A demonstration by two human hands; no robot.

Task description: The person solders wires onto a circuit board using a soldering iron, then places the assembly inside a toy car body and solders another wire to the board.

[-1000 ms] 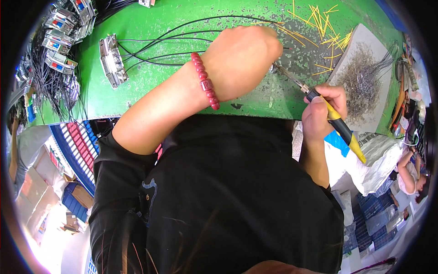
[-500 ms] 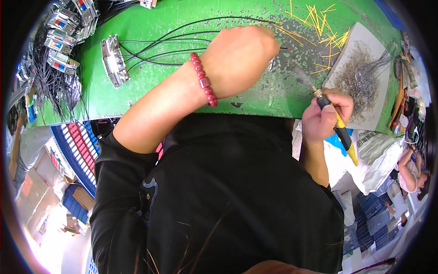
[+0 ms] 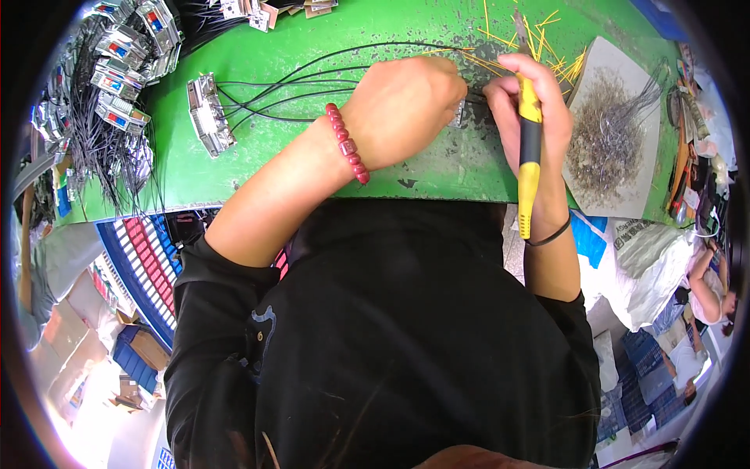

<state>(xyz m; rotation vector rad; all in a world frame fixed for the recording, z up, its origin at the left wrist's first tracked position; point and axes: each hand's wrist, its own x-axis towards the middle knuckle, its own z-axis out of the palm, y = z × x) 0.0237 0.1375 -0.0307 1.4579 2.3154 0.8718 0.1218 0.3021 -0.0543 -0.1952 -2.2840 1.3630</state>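
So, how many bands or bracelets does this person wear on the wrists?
2: a red beaded bracelet on the left wrist, and a thin black band on the right wrist. The right hand holds a yellow-and-black tool. No others show.

1. Green-painted workbench (image 3: 437,178), its top chipped and worn.
2. At left, piled silver metal housings (image 3: 119,80) with thin black wires (image 3: 113,166).
3. Beside them, one separate silver metal housing (image 3: 209,116), long black cables (image 3: 383,44) running rightward.
4. Scattered thin yellow sticks (image 3: 539,37), their material unclear.
5. Flat pale grey board (image 3: 621,205) at right.
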